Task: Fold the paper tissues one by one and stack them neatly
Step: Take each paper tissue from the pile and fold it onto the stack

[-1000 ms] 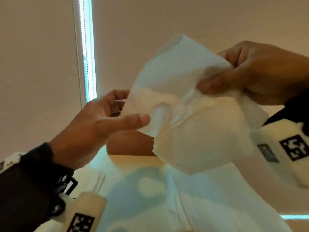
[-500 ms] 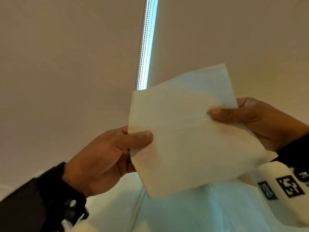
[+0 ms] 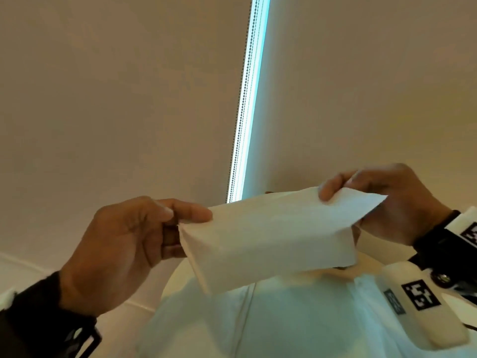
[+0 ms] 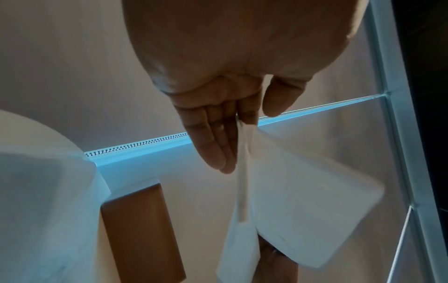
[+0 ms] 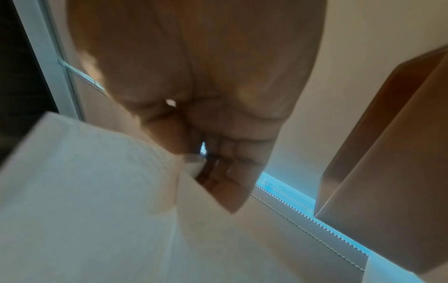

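The tissue (image 3: 268, 239) is hanging in the air between both hands, above a pale round counter (image 3: 175, 285) and more white tissue (image 3: 296, 319) lying on it. It is folded over into a long band, with the doubled edge running along its lower side. It is looking feather-light, soft and limp — likely to sag, crumple or tear if it is pulled hard, and too flimsy to hold its shape from 1 corner. The best places to take it are the 2 short ends, near the top edge, with a light pinch.

The left hand (image 3: 121, 251) is doing just that: thumb and forefinger are closing on the left end, and the left wrist view is showing the fingers (image 4: 213, 137) lying straight along the sheet. The right hand (image 3: 387, 202) is pinching the upper right corner, its grip closed on the paper.

Compared with half a second ago, the sheet is no longer standing open and tall — its top half is now lying folded down, and both hands are sitting closer to the upper edge.
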Motion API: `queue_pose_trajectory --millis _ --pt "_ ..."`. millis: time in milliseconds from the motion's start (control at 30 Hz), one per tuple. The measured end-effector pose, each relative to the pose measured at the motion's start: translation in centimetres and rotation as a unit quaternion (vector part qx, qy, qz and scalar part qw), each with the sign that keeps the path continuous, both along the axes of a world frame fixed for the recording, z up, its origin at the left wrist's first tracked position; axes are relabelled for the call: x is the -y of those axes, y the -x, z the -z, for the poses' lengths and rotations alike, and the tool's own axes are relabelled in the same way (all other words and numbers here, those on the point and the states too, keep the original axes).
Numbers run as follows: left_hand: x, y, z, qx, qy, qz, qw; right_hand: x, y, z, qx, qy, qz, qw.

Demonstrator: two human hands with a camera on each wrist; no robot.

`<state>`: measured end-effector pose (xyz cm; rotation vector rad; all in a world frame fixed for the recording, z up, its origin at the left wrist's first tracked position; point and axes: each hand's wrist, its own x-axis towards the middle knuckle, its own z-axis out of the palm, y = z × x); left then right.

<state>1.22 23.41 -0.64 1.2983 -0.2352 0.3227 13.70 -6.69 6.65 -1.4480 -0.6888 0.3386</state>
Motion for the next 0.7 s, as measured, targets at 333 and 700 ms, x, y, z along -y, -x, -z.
queue_pose_trajectory --millis 333,700 --pt "1.1 4.3 1.8 -0.071 -0.252 -0.225 0.938 -6.5 -2.7 1.1 -0.010 0.224 0.035 0.974" --pt "0.8 5.6 5.8 -0.204 -0.434 -0.192 0.856 -16.9 -4.8 7.9 0.059 0.478 0.021 0.876"
